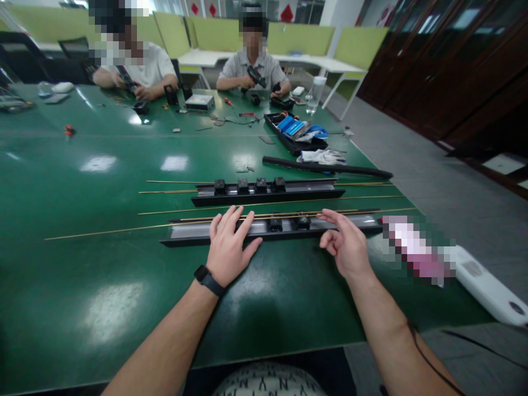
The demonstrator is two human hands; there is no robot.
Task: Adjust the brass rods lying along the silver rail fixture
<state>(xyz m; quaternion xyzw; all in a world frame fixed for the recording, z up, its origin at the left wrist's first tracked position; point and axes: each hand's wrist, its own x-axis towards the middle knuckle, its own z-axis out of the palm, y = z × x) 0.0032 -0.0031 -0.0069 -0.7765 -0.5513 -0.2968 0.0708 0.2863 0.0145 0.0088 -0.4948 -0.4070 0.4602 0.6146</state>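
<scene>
A long black channel (198, 231) with a pale inner strip lies across the green table in front of me. Black square blocks, such as this block (303, 221), sit in it, and thin brass-coloured rods (111, 231) run along it. My left hand (231, 242) rests over the channel's left half, fingers spread on the rods and thumb out to the side. At the right half is my right hand (346, 245), its upper fingers stretched to the rods and the thumb side bent lower down; nothing shows gripped in it. Part of the channel is hidden behind both hands.
Beyond lies a second black channel (268, 197) with several blocks and rods. A black strip (330, 166), gloves (322, 157) and a black tray (295, 146) are behind it. A white device (490, 286) sits at the right edge. Two people work across the table (103, 308).
</scene>
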